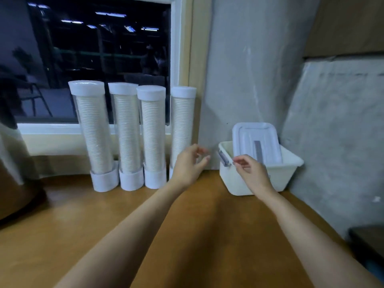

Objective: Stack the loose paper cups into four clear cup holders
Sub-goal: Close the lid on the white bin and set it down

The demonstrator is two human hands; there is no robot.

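A wooden table (104, 221) is shown from above, bounded at the rear by a dark window (99, 59) and on the right by a grey wall (249, 80). Four clear cup holders are stood upright in a row against the sill, each closed by a white cap and seated in a white base: the first holder (93, 134) at far left, tilted slightly, the second holder (125, 132) and third holder (152, 138) close together, and the fourth holder (182, 125) set a little apart at the right. Every tube is seen filled with stacked paper cups (153, 132) for nearly its whole height. A white bin (270, 175) is placed in the table's right rear corner, with its lid (256, 140) propped upright inside it. The left hand (190, 165) is raised in front of the fourth holder's lower part, fingers loosely spread and holding nothing. The right hand (250, 171) is held at the bin's near rim, thumb and forefinger pinched narrowly beside the grey latch (224, 157); whether the latch is touched cannot be told.
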